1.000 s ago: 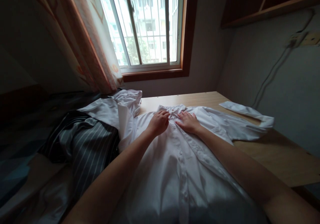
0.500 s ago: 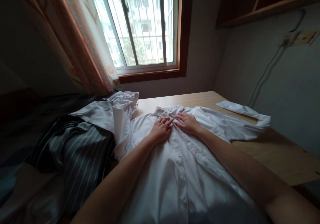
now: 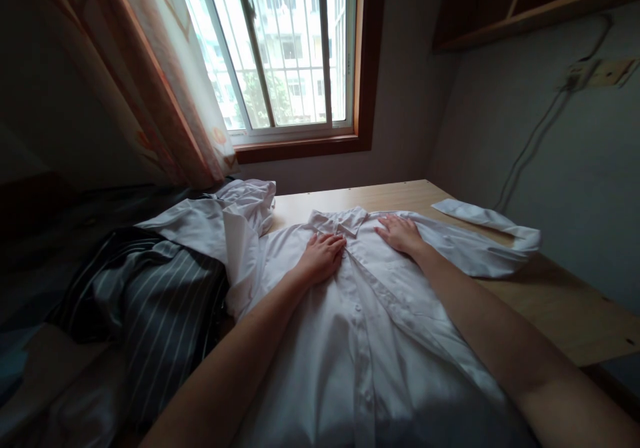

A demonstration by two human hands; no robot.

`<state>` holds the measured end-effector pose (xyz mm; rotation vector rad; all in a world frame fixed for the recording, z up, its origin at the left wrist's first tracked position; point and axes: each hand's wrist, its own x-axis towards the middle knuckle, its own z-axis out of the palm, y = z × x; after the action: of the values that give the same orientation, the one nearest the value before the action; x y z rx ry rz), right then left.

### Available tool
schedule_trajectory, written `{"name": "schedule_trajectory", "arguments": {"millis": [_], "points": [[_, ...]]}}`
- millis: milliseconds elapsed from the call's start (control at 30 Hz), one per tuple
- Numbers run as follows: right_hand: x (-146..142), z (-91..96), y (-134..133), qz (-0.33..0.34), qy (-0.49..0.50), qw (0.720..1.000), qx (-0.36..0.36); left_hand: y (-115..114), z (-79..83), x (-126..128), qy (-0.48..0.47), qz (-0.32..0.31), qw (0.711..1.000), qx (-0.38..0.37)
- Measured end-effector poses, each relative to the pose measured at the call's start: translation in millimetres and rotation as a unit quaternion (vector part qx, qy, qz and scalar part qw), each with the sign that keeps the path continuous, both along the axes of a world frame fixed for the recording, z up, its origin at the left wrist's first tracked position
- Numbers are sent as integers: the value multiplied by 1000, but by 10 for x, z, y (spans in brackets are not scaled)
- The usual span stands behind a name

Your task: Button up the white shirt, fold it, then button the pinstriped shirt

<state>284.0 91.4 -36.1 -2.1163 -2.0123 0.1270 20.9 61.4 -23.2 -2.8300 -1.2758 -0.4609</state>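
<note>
Pressing palm-down, the left hand (image 3: 323, 256) has its fingers close together just below the collar (image 3: 336, 220). The right hand (image 3: 400, 233) lies flat w/ fingers slightly spread near the shoulder. Both rest on the white button-up shirt (image 3: 360, 361), laid front-up on the wooden table (image 3: 560, 308) beside a striped garment (image 3: 160, 301). Smoothing tip, IMO: keep palms flat and stroke from the placket (image 3: 358, 309) outward toward the sleeve (image 3: 480, 218), w/o bunching the cloth. No brand, label or text legible.

white shirt (image 3: 380, 341) buttoned, flat, front up on table.
</note>
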Motion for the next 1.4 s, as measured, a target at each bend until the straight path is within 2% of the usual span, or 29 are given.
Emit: {"name": "schedule_trajectory", "arguments": {"millis": [100, 200, 300, 367, 433, 500, 567, 633, 767, 933, 1133, 1300, 1400], "points": [[87, -67, 11, -36, 1, 999, 24, 31, -18, -10, -8, 0, 1000, -3], [74, -51, -33, -44, -16, 994, 95, 84, -37, -28, -22, -10, 1000, -14], [-38, 99, -110, -9, -2, 984, 179, 120, -47, -42, -32, -13, 999, -21], [-167, 238, -180, 38, 42, 978, 199, 123, -51, -44, -29, -8, 999, -21], [-326, 357, -267, 102, 97, 974, 176, 110, -54, -41, -24, -2, 1000, -17], [-494, 422, -367, 164, 136, 970, 118, 90, -50, -33, -19, 2, 1000, -11], [-642, 431, -466, 201, 141, 968, 51, 66, -33, -27, -19, 5, 1000, -5], [-743, 410, -547, 217, 109, 970, 15, 41, -2, -24, -26, 7, 1000, 9], [-783, 397, -611, 222, 70, 973, 3, -2, 68, -30, -64, 29, 996, 46], [-685, 435, -553, 250, 120, 960, -31, -5, 104, -32, -98, 14, 995, 20], [-637, 461, -483, 215, 239, 947, -12, -16, 149, -40, -120, -1, 991, -55], [-701, 418, -472, 187, 385, 904, 12, -25, 166, -32, -110, 7, 991, -77], [-769, 334, -471, 164, 397, 903, -8, -33, 169, -18, -99, 15, 992, -78]]}}
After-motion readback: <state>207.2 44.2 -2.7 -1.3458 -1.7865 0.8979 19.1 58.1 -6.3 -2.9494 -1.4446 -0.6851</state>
